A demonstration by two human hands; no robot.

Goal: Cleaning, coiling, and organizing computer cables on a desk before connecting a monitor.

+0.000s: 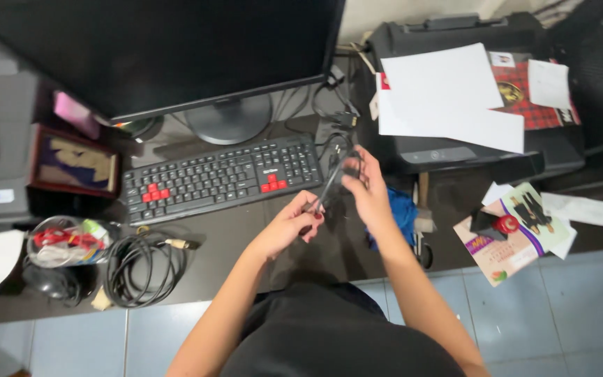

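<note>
A: Where is the black cable point(331, 183) located, and how is it held?

B: It is held above the desk edge, just right of the keyboard point(221, 178). The left hand point(289, 227) is closed in a pinch on the lower end; the right hand point(366, 185) is curled around the upper end. The stretch between them is kept taut, which is judged to keep it clear of the desk.

A: How is the surrounding equipment arranged?

B: The monitor point(162, 52) is set behind the keyboard. A coiled cable point(144, 269) is laid at the left, and loose sheets point(448, 98) are rested on the printer point(469, 150).

A: What cannot be verified?

B: The connector type is blurred. The cable's far end is lost among the wires behind. The blue cloth point(400, 213) is partly covered by the right forearm.
</note>
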